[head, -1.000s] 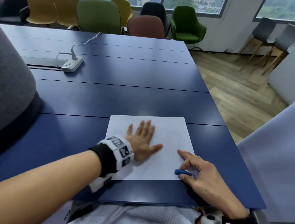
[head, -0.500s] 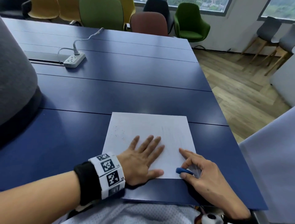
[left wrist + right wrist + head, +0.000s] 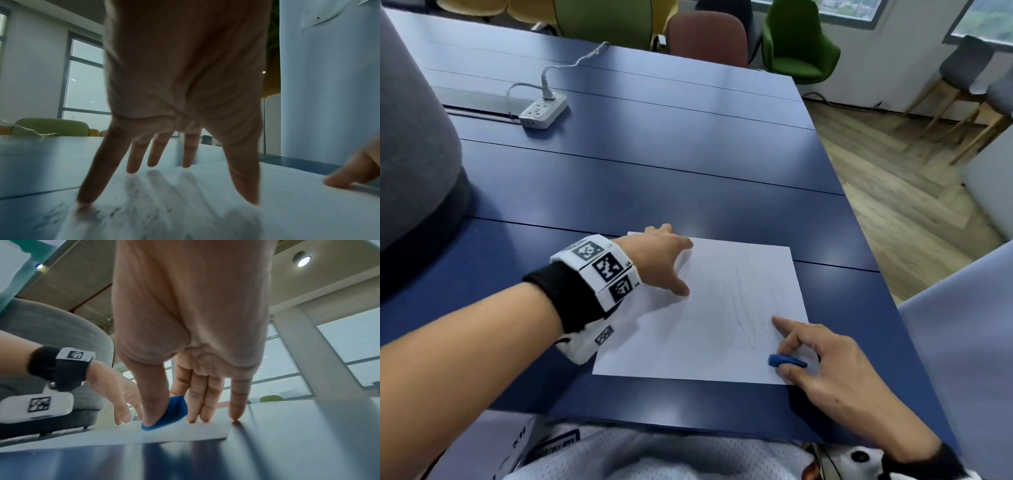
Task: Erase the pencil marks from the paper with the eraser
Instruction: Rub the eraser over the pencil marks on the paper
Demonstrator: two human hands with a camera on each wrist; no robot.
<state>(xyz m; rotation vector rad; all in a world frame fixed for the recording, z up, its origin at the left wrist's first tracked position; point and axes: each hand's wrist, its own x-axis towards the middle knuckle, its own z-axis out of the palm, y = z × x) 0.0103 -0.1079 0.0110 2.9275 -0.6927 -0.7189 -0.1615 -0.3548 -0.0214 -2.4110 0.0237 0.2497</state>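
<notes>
Broadly, a dark blue table (image 3: 654, 164) fills the head view, panel seams running across it. Grey upholstered seat back (image 3: 410, 137) at its left edge. Chairs (image 3: 798, 51) in green, maroon and yellow line the far side; wood floor (image 3: 914, 178) to the right. White sheet of paper (image 3: 709, 329) lies flat near the table's near edge, slightly skewed. Faint pencil marks (image 3: 756, 308) show as thin strokes on its right half; dark specks scatter on the sheet near the left fingers in the left wrist view. White power strip (image 3: 543, 111) with cable sits far left on the table, well apart from the paper. Left hand (image 3: 657, 260), wearing a marker-tagged wristband (image 3: 599, 267), is at the paper's far left corner, fingers (image 3: 141, 155) spread and straight, tips down on the sheet, gripping nothing. Right hand (image 3: 828, 370) rests at the paper's near right corner, index finger stretched out on the sheet. Blue eraser (image 3: 787, 360) is pinched between the right thumb and fingers, its lower end touching the paper just inside the near right corner; right wrist view shows the thumb (image 3: 152, 395) pressing it against the fingers.
</notes>
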